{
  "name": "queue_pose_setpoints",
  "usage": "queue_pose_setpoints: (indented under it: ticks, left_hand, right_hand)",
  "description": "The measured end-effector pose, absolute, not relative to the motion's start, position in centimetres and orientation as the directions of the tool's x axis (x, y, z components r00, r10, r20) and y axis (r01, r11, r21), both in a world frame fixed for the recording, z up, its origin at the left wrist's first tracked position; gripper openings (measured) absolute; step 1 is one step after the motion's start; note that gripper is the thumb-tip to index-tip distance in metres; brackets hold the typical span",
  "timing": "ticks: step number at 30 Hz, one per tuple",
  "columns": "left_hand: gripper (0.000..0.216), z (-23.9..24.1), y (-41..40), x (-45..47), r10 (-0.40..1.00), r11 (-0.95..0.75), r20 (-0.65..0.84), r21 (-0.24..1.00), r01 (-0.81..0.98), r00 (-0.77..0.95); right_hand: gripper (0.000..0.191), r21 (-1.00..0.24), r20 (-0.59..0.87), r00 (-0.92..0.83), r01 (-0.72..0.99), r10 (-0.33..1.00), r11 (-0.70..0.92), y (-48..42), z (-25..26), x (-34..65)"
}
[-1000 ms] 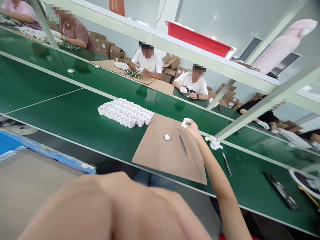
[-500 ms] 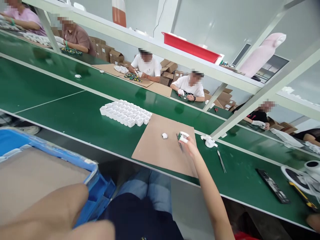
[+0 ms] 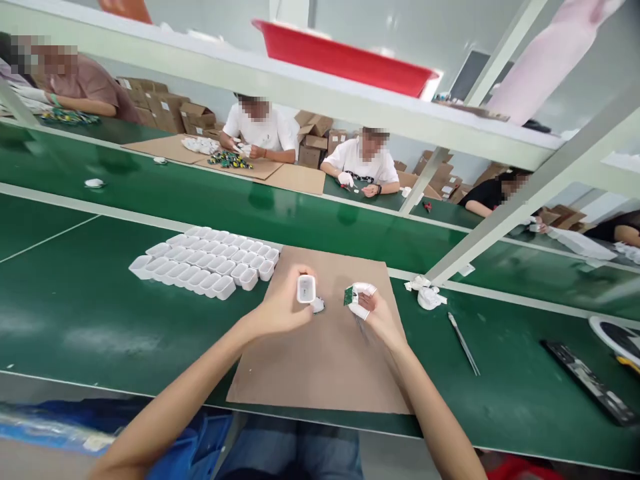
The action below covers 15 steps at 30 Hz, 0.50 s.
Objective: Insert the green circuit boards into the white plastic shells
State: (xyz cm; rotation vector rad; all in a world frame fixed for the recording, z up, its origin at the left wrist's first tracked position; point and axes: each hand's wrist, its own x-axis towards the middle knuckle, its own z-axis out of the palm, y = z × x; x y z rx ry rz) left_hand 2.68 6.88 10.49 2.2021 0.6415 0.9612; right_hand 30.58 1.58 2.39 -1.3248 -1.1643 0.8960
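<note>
Above the cardboard sheet (image 3: 320, 373), my left hand (image 3: 283, 303) grips a small white plastic cup (image 3: 307, 289) with its open mouth facing me. A small white piece (image 3: 318, 305) with a dark edge shows just below the cup; part of it is hidden by my hand. To the right, my right hand (image 3: 375, 310) pinches a small green circuit board (image 3: 349, 297) between thumb and forefinger, both wearing white finger covers. Under that hand a thin pair of tweezers (image 3: 361, 327) is partly visible; whether the hand holds it I cannot tell. The board and the cup are apart.
Rows of white cups (image 3: 210, 260) stand left of the cardboard. On the right lie metal tweezers (image 3: 464, 343), crumpled white material (image 3: 427, 293) and a long black object (image 3: 587, 380). A slanted post (image 3: 490, 230) supports the shelf. Several people work across the green bench.
My left hand has come from the lower left to over the cardboard and now holds a white cup. My right hand still pinches the circuit board. The camera view has shifted.
</note>
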Motion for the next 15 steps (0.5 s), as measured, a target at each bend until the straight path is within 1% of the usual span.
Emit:
queue_pose_setpoints:
  ticks: [4,5,7,8,10,11,13,15]
  left_hand:
    - [0.036,6.4,8.4,7.3,0.608,-0.604,0.321,0.781,0.161,0.727]
    - [0.037,5.5,8.2,7.8,0.588,-0.6,0.313,0.787,0.143,0.746]
    - [0.043,4.3,7.6,8.1,0.545,-0.6,0.322,0.794,0.092,0.774]
    - [0.047,4.0,7.3,8.0,0.529,-0.602,0.333,0.796,0.068,0.781]
    - [0.054,4.0,6.9,7.8,0.504,-0.603,0.348,0.797,0.033,0.79]
    - [0.056,4.1,6.8,7.7,0.492,-0.604,0.353,0.797,0.02,0.796]
    - [0.057,4.3,6.8,7.6,0.468,-0.615,0.366,0.788,-0.001,0.804]
    - [0.054,4.4,6.7,7.6,0.44,-0.648,0.388,0.761,-0.013,0.81]
  right_hand:
    - [0.052,-0.983,0.163,0.254,0.124,0.953,0.135,-0.5,3.2,29.8]
    - [0.048,-0.977,0.194,0.247,0.134,0.949,0.165,-1.1,3.4,29.5]
    - [0.039,-0.937,0.327,0.192,0.193,0.925,0.291,-2.1,4.0,28.8]
    - [0.04,-0.897,0.413,0.145,0.235,0.899,0.374,-2.6,4.2,28.5]
    - [0.05,-0.784,0.568,0.036,0.329,0.822,0.527,-3.3,4.7,28.0]
    - [0.056,-0.726,0.617,-0.008,0.379,0.787,0.574,-3.6,5.0,27.8]
    - [0.062,-0.624,0.671,-0.073,0.483,0.738,0.614,-3.9,5.3,27.6]
    - [0.063,-0.561,0.691,-0.095,0.555,0.716,0.614,-4.1,5.4,27.5]
